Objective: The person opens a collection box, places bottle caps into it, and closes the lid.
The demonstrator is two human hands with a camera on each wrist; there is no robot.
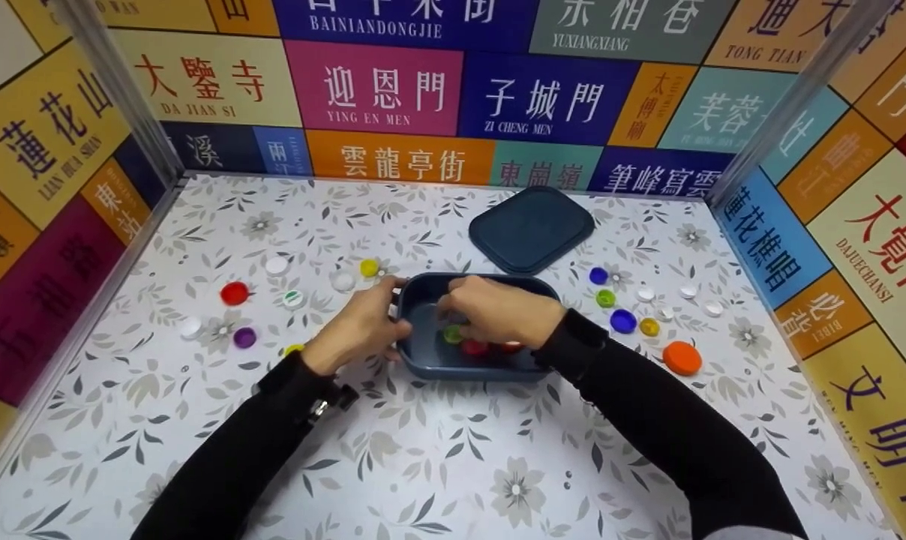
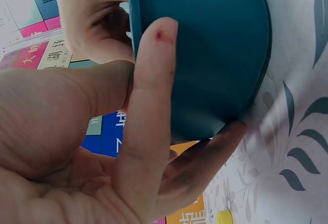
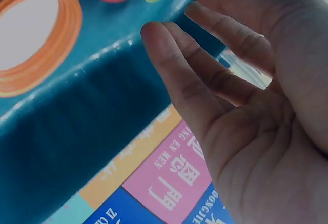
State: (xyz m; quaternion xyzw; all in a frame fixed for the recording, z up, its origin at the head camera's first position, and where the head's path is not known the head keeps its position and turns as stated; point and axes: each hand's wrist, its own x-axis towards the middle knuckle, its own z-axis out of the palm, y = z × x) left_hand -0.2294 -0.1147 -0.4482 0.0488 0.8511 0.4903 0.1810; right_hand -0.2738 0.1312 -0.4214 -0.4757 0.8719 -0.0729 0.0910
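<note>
A dark blue plastic box (image 1: 460, 370) stands on the table without its lid. My left hand (image 1: 363, 322) grips its left end, the thumb at the rim and the fingers against the outer wall. Inside the box reaches my right hand (image 1: 502, 309), its fingers loosely bent; the right wrist view shows nothing between them. Beneath this hand, on the box floor, lie a green bottle cap (image 1: 453, 334), a red cap (image 1: 474, 347) and an orange cap (image 3: 69, 21) with a white inside. The hand partly covers the box's inside in the head view.
Behind the box lies its dark blue lid (image 1: 532, 229). Loose caps are scattered on both sides, among them a red cap (image 1: 234, 293), a purple cap (image 1: 244, 337), a blue cap (image 1: 622, 321) and a large orange cap (image 1: 682, 358). Printed panels (image 1: 385, 86) wall the table.
</note>
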